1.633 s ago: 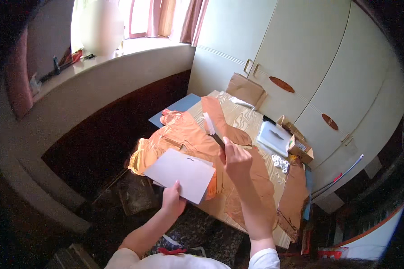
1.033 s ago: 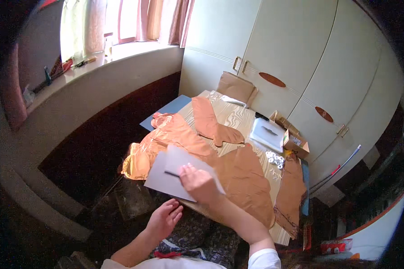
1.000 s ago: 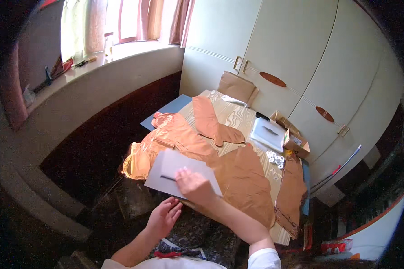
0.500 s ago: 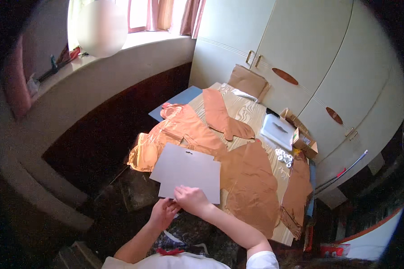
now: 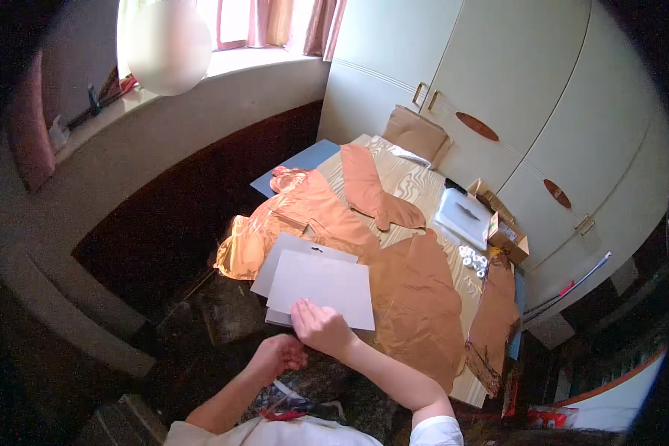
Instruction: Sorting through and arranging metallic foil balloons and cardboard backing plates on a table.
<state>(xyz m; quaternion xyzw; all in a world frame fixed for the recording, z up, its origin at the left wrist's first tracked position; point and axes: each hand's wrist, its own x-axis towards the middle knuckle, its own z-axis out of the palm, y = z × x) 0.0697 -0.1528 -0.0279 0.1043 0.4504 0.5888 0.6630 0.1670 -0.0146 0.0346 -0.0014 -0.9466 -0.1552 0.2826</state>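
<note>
Several flat grey cardboard sheets [image 5: 323, 279] lie overlapping at the near end of the table, on copper-coloured foil. One lower sheet shows a small dark hanger-shaped slot. My right hand [image 5: 321, 327] grips the near edge of the top sheet, fingers on its upper face and the thumb hidden. Just off that edge, lower and to the left, my left hand [image 5: 279, 355] is loosely bent, slightly blurred, with nothing visible in it. Beside the sheets spreads a crumpled copper foil balloon [image 5: 312, 204], flat, with a gold part at its left end.
More flat foil shapes [image 5: 416, 312] cover the wood-grain table [image 5: 474, 388]. Along its right side are white rolls [image 5: 473, 260], a clear plastic tray [image 5: 461, 218] and an open cardboard box [image 5: 508, 239]. A brown package [image 5: 416, 136] stands at the far end, before pale cupboards [image 5: 498, 82].
The top sheet has shifted toward the right and turned slightly under my right hand, uncovering more of the sheet below. My left hand has drawn away from the edge, toward me.
</note>
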